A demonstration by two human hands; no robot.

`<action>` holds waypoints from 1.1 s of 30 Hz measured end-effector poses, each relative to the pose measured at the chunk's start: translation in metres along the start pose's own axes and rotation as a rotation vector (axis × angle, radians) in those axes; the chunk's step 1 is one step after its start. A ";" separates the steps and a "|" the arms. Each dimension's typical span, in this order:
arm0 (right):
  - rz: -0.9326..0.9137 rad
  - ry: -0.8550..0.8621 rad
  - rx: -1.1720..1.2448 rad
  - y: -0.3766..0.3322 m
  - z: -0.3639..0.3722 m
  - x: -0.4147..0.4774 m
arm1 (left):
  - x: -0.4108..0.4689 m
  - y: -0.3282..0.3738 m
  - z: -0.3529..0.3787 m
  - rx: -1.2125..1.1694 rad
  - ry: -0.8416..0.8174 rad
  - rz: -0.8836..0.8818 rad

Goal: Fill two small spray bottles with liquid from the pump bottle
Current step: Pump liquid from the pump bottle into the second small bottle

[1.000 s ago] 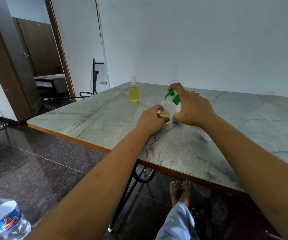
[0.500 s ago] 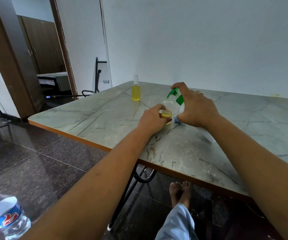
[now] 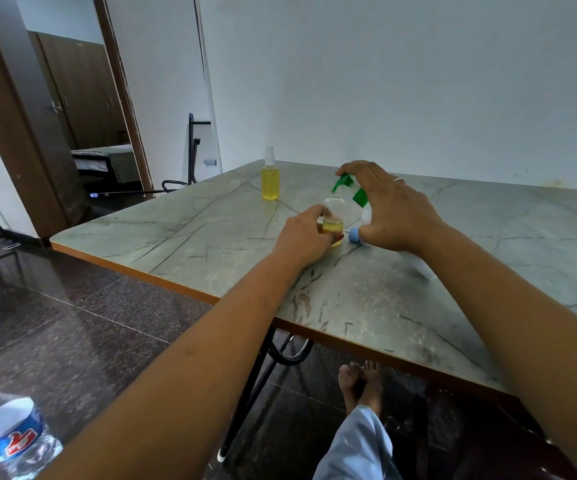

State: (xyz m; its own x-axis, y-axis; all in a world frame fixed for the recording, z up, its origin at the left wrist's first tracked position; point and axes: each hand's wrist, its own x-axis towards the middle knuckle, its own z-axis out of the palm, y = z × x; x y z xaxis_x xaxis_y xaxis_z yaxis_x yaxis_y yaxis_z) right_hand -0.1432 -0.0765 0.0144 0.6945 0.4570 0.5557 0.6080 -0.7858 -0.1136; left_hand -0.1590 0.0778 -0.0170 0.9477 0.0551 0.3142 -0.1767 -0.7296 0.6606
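While the left hand [image 3: 309, 234] grips the small clear uncapped spray bottle [image 3: 334, 211], part-filled with yellow liquid, on the grey-green marble-patterned table [image 3: 210, 244], the right hand [image 3: 389, 209] curls round the white pump bottle [image 3: 366, 213], fingers on its green pump head [image 3: 344, 181]. A full yellow capped spray bottle [image 3: 270, 180] stands behind, apart.

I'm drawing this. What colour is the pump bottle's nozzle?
The pump nozzle is green; the head view shows it.
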 end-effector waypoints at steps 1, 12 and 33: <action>0.000 0.007 0.003 0.000 -0.001 -0.001 | 0.000 0.000 0.000 0.003 -0.002 0.001; 0.022 0.013 -0.041 -0.004 0.001 0.001 | -0.002 0.001 -0.001 0.003 0.003 -0.003; 0.026 0.016 -0.088 -0.003 0.000 0.000 | -0.003 0.004 -0.001 0.050 0.010 0.009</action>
State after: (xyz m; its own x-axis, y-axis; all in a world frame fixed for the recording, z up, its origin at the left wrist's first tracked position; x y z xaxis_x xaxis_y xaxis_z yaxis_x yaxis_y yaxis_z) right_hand -0.1450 -0.0743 0.0145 0.7028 0.4300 0.5667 0.5532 -0.8312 -0.0553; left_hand -0.1633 0.0755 -0.0148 0.9435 0.0549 0.3268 -0.1713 -0.7632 0.6230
